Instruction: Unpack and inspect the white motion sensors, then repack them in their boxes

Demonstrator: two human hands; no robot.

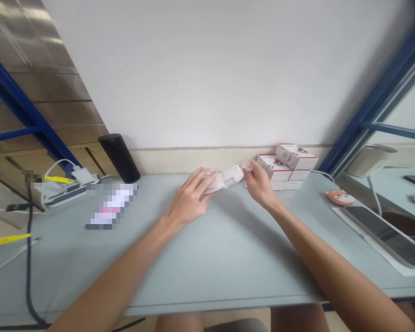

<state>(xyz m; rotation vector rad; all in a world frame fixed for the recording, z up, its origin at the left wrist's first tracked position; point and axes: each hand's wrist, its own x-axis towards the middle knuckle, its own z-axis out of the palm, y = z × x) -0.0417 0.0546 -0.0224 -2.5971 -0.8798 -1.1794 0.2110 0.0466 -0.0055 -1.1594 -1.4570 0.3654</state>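
Observation:
Over the back middle of the desk, my left hand is closed around a small white carton with faint print. From the carton's right end a white item in clear plastic wrapping sticks out, tilted up to the right. My right hand pinches the far end of that plastic. What lies inside the wrapping is too blurred to name. Just beyond my right hand stands a stack of small white boxes with red edges and dark printed patterns.
A black cylinder stands at the back left, near a white power strip with cables. A blurred-out phone-like object lies left. On the right are an orange mouse and a dark flat device. The wall bounds the desk behind.

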